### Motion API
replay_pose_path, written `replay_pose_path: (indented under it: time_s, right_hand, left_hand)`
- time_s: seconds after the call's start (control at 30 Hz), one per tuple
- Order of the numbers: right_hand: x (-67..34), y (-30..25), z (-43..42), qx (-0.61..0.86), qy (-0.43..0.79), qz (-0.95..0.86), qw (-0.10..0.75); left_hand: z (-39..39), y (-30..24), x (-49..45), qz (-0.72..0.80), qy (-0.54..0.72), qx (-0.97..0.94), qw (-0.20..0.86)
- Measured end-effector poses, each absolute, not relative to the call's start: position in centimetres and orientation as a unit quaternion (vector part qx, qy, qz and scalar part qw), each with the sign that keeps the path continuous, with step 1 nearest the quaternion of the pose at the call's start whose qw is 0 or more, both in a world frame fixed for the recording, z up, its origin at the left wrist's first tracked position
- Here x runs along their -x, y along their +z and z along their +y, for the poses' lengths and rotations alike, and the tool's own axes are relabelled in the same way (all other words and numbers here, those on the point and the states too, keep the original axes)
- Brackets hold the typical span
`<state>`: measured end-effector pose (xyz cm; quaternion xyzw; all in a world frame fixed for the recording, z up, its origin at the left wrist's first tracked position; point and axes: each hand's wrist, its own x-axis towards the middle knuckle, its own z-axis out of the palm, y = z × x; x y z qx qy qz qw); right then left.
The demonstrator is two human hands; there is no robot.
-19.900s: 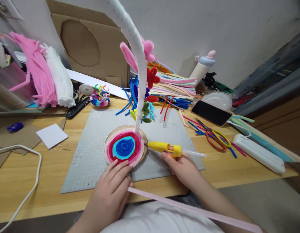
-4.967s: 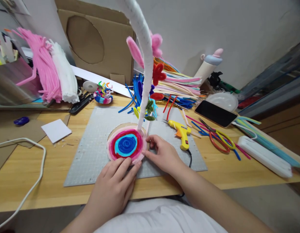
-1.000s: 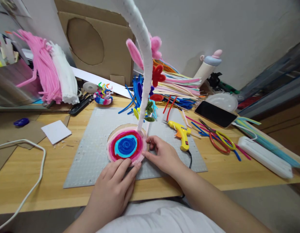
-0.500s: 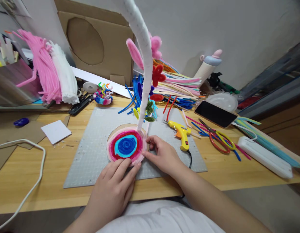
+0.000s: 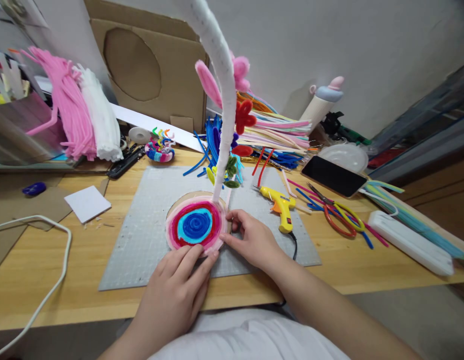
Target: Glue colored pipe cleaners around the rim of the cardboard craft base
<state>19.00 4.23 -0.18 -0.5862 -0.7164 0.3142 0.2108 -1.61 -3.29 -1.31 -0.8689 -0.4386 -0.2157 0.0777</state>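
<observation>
A round disc (image 5: pixel 196 225) of coiled pipe cleaners, blue at the centre with cyan, red and pink rings, lies on a cardboard base (image 5: pixel 190 194). From its back edge rises a white wrapped arch (image 5: pixel 227 95) bearing pink, red, purple, green and yellow fuzzy flowers and leaves. My left hand (image 5: pixel 181 280) rests stretched fingers on the disc's near rim. At the right rim, my right hand (image 5: pixel 254 240) is closed, thumb and fingers pinching a pale pink pipe cleaner (image 5: pixel 228 198) along the edge. Its fingertips are partly hidden.
A yellow glue gun (image 5: pixel 279 205) lies on the grey cutting mat (image 5: pixel 138 230), right of the disc. Scissors (image 5: pixel 339 215), a phone (image 5: pixel 333 176) and a white power strip (image 5: pixel 410 242) are farther right. Pipe-cleaner bundles (image 5: pixel 269 135) line the back. A white cable (image 5: pixel 65 260) curves at left.
</observation>
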Motion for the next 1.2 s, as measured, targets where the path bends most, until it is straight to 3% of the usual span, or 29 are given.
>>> replay_pose_path:
  time_s: [1.2]
  right_hand:
    - [-18.99,-0.20,4.23,0.587,0.317,-0.714,0.213]
  left_hand:
    - [-3.34,-1.40,1.48,-0.448,-0.217,0.864,0.080]
